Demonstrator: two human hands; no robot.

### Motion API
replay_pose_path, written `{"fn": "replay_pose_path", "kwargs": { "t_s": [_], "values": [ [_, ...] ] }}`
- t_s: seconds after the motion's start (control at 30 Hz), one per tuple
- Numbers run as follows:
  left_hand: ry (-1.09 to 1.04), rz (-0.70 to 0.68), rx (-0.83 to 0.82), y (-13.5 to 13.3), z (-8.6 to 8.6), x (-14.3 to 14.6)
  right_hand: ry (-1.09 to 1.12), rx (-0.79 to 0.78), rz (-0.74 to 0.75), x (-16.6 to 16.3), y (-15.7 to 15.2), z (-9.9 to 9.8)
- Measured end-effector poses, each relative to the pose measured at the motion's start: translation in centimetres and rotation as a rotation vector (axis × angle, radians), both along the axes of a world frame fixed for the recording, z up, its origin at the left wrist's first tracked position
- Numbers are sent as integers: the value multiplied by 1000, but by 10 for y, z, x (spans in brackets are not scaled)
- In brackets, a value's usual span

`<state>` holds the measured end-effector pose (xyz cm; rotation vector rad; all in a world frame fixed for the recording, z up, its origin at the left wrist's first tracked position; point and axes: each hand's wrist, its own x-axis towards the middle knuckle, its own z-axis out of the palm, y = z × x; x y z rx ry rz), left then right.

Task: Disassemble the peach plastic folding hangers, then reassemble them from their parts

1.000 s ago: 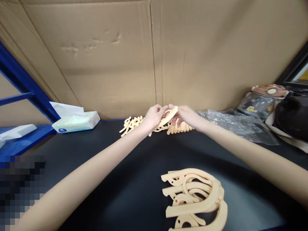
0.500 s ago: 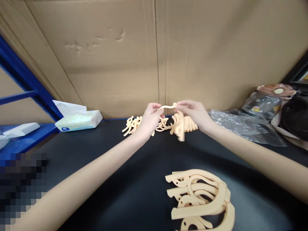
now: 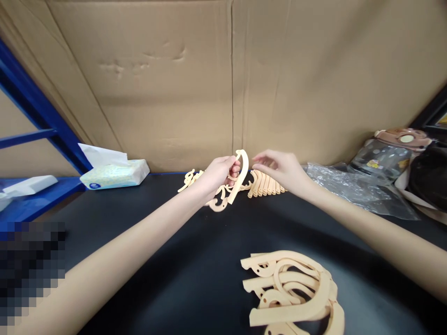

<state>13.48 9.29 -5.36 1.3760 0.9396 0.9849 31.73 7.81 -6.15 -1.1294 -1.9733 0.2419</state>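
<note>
My left hand (image 3: 217,173) grips a flat, curved, cream-coloured cut-out piece (image 3: 240,177), held upright above the black table (image 3: 174,260). My right hand (image 3: 279,168) hovers just to its right with fingers spread and holds nothing. Behind both hands, several more cream pieces (image 3: 266,184) lie in a row against the cardboard wall. A stack of larger U-shaped cream pieces (image 3: 293,293) rests near the table's front, right of centre.
A cardboard wall (image 3: 223,79) closes the back. A tissue pack (image 3: 113,173) sits at the back left by a blue shelf frame (image 3: 31,111). Crumpled clear plastic (image 3: 352,190), a clear jar with a pink lid (image 3: 387,153) and a dark object (image 3: 428,174) crowd the right.
Both hands held one piece together before. My right hand has let go and opened, and the piece now stands upright in my left hand alone.
</note>
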Motion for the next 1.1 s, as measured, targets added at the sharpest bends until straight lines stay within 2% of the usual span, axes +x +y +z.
{"fn": "replay_pose_path", "kwargs": {
  "t_s": [0.23,0.33,0.47,0.63,0.7,0.8,0.9,1.0,1.1],
  "values": [
    [-121,30,-129,-4,0,4,121,-123,18,-11,-5,-1],
    [-182,16,-178,-9,0,7,114,-68,8,-11,-4,-1],
    [-239,22,-222,-11,2,9,-47,26,-74,-6,-2,-1],
    [-277,21,-225,-11,0,11,16,-82,15,-8,-1,-6],
    [-268,10,-228,-12,-2,12,0,-73,19,-8,0,-6],
    [-225,-8,-237,-12,-5,10,-241,35,-145,-5,0,-3],
    [-155,-54,-261,-9,-4,7,-584,233,-331,0,1,-1],
    [-56,-129,-289,-7,-2,5,-813,327,-317,4,1,-4],
    [40,-156,-246,-9,-4,6,-782,196,-201,5,4,-11]
  ]
}}
